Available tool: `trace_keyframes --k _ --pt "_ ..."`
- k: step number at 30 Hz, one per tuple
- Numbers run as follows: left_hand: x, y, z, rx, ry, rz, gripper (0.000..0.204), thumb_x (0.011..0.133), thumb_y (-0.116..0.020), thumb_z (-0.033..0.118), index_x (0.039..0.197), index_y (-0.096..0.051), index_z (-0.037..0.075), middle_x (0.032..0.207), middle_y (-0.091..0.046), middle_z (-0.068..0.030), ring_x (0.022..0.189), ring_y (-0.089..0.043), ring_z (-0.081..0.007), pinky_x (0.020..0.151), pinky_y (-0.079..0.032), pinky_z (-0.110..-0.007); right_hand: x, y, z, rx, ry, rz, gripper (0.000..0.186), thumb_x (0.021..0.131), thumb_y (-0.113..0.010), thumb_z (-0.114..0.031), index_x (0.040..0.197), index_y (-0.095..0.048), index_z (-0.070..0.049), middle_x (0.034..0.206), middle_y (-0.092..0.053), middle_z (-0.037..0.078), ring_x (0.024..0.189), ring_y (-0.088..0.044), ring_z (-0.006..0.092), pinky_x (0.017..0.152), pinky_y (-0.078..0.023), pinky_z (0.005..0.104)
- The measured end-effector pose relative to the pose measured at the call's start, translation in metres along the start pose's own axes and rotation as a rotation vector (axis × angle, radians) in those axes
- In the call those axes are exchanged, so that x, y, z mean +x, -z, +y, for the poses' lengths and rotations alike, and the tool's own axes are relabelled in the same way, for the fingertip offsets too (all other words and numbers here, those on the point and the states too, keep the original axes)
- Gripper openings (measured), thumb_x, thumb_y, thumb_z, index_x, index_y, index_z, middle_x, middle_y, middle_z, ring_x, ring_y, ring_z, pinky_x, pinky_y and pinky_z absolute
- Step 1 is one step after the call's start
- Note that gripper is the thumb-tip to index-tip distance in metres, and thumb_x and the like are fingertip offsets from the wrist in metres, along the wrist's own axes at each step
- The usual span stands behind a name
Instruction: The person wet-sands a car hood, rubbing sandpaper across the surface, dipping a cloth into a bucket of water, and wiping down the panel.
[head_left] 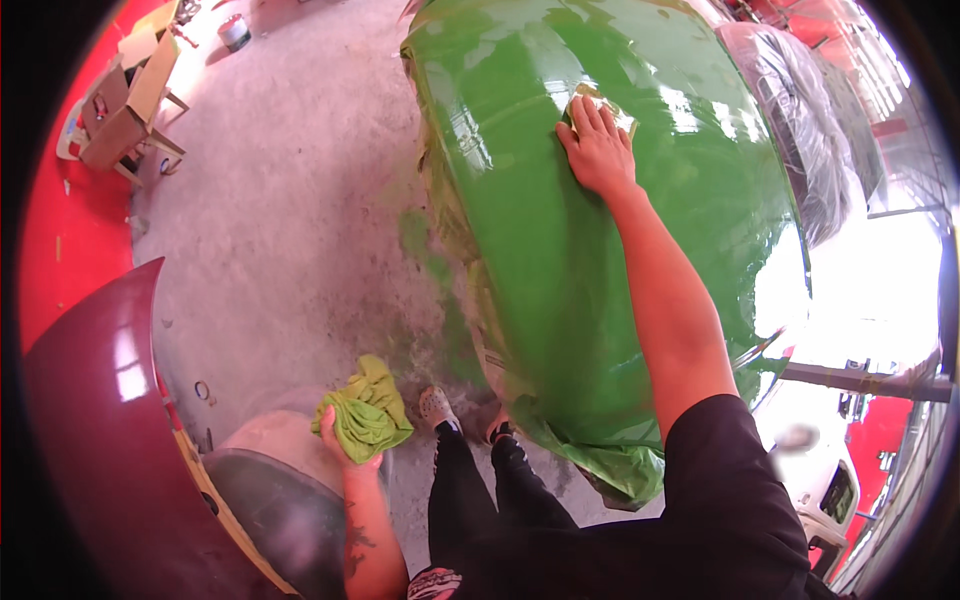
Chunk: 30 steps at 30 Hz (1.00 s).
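Note:
A large, glossy green car panel (pixel 560 270) curves across the middle and right, with masking film (pixel 625 475) hanging at its near edge. On its far part my right hand (pixel 600 150) lies flat, fingers stretched out over a small pale yellowish cloth (pixel 622 112). Most of that cloth is hidden under the fingers. Low on the left, away from the panel, my left hand (pixel 345 440) is closed around a crumpled yellow-green cloth (pixel 368 415). Its folds cover most of the left fingers.
A dark red car panel (pixel 100 390) stands at the left, beside a dark rounded part (pixel 280 510). Farther off are a wooden chair-like piece (pixel 135 105) and a paint can (pixel 234 33). Plastic sheeting (pixel 800 120) covers something at the right. Green overspray marks the concrete floor (pixel 280 200).

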<state>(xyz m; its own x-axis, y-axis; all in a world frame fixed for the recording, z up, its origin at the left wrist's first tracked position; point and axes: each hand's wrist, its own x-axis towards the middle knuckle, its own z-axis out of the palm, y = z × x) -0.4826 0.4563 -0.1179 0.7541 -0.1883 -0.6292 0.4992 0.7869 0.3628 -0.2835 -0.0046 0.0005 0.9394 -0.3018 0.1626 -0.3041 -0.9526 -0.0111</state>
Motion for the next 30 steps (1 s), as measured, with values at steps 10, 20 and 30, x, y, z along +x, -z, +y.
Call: trace_keyframes --k 10,20,30 --pt "-0.002 0.025 -0.010 -0.022 0.022 0.069 0.061 0.087 -0.051 0.049 0.127 -0.053 0.003 0.126 -0.058 -0.0134 0.116 -0.057 -0.0314 0.101 -0.043 -0.045 -0.199 0.006 -0.082 0.010 0.516 -0.229 0.059 0.093 -0.049 -0.035 0.146 -0.038 -0.011 0.153 -0.034 0.007 0.142 -0.029 0.0307 0.115 -0.023 0.0515" --pt "-0.007 0.030 -0.014 -0.060 0.015 0.086 0.057 0.088 -0.052 0.049 0.124 -0.056 0.005 0.123 -0.060 -0.0114 0.115 -0.057 -0.0307 0.100 -0.043 -0.046 -0.201 0.015 -0.049 -0.099 0.598 -0.245 0.060 0.092 -0.049 -0.035 0.147 -0.037 -0.014 0.155 -0.032 0.006 0.145 -0.025 0.0283 0.116 -0.021 0.0519" --pt "-0.017 0.044 -0.029 -0.083 0.028 0.060 0.057 0.090 -0.050 0.046 0.125 -0.056 0.003 0.122 -0.062 -0.0133 0.113 -0.059 -0.0305 0.100 -0.044 -0.046 -0.120 0.001 -0.069 -0.140 0.806 -0.182 0.059 0.093 -0.050 -0.039 0.146 -0.039 -0.014 0.151 -0.039 0.008 0.142 -0.030 0.0285 0.117 -0.021 0.0485"
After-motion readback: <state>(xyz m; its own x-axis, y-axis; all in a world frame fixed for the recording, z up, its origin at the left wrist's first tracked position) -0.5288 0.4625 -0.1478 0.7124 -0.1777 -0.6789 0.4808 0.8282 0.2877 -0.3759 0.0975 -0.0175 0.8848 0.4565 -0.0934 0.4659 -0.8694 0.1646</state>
